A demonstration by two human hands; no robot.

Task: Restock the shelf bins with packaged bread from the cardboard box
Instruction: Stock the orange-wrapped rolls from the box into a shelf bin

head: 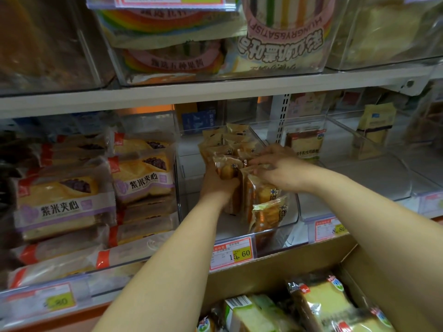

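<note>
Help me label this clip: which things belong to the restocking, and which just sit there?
In use: left hand, right hand, small brown-wrapped bread packs, clear plastic bin, brown cardboard box.
Idle: purple-labelled bread packs, rainbow-striped cake packs.

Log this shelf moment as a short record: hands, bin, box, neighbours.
left hand: grips a small bread packet inside the middle bin
right hand: on the tops of upright packets beside it; grip unclear
middle bin: clear, partly filled, packets standing upright
cardboard box: nearest the camera, holds wrapped loaves
left of it: purple-label bread, stacked
price tag: 15.60
</note>
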